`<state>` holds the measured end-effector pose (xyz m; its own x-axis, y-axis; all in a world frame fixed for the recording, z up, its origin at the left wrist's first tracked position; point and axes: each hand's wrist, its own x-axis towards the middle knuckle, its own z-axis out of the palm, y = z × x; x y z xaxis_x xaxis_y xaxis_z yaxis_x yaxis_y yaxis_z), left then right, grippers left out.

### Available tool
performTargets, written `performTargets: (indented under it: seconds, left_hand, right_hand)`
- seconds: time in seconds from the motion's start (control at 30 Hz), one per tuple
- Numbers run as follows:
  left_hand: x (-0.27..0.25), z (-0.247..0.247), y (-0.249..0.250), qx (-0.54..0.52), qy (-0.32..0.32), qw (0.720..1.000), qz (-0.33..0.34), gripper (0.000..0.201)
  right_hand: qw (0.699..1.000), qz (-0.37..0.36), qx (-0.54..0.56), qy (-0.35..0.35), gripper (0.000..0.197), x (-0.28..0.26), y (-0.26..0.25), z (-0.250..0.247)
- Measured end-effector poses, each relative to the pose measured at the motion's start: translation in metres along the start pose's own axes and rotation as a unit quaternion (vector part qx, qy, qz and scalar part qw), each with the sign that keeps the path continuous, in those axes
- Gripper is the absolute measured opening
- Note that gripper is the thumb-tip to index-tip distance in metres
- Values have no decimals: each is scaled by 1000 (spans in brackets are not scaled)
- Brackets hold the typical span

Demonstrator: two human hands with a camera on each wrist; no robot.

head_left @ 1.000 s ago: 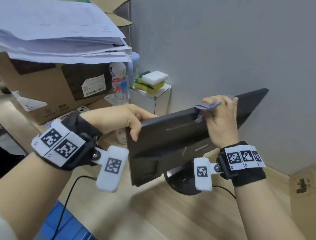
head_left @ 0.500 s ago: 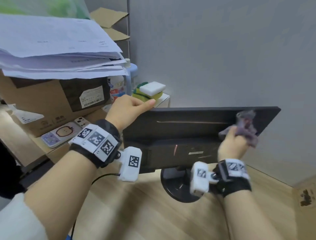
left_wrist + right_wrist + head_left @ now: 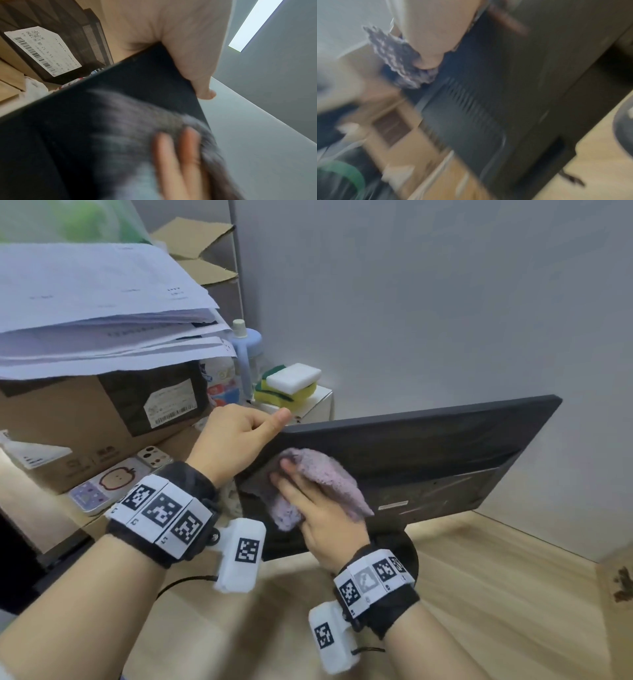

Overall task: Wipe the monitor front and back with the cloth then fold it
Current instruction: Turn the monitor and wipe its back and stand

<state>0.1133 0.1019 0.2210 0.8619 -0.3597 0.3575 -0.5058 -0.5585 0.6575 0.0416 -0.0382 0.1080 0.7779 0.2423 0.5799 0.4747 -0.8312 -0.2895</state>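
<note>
The monitor [image 3: 428, 453] sits on a wooden desk [image 3: 496, 594] with its back facing the person and its top edge tipped toward the grey wall [image 3: 445, 302]. The left hand [image 3: 236, 440] grips the monitor's top left corner: thumb along the top edge, the other fingers curled over to the far side, so how they lie back there can't be seen. The left wrist view shows that same corner wedged into the crook of the thumb.

The right hand [image 3: 318, 508] is flat on the back panel, near the left end, pressing the cloth [image 3: 325, 474] against it. It's a fuzzy purple-grey cloth, bunched up, partly under the palm and partly flopped over the back of the hand. The fingers [image 3: 291, 477] look straight and close together, pointing up and left, with the tips touching the cloth. The right wrist view is super blurry, just dark panel with vents and a bit of cloth under the hand.

The round black stand [image 3: 407, 553] peeks out behind the right wrist. Off to the left there's a cardboard box [image 3: 68, 419] with a stack of papers [image 3: 102, 313] on top, and sponges [image 3: 291, 385] stacked on a small white box [image 3: 318, 405] just behind the monitor's left corner.
</note>
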Motion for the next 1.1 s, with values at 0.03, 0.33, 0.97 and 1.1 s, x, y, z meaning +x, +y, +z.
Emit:
performTargets:
  seconds: [0.03, 0.33, 0.97, 1.1]
  left_hand:
    - [0, 0, 0, -6, -2, 1000, -11, 64]
    - [9, 2, 7, -16, 2, 999, -48, 52]
    - [23, 4, 11, 33, 13, 998, -61, 48]
    - [21, 8, 9, 30, 16, 997, -63, 49]
  right_hand:
    - [999, 32, -6, 32, 56, -2, 15, -7]
    - [794, 570, 59, 205, 68, -16, 142, -95]
    - [994, 38, 105, 7, 77, 5, 162, -89]
    - [841, 495, 125, 180, 69, -22, 225, -108]
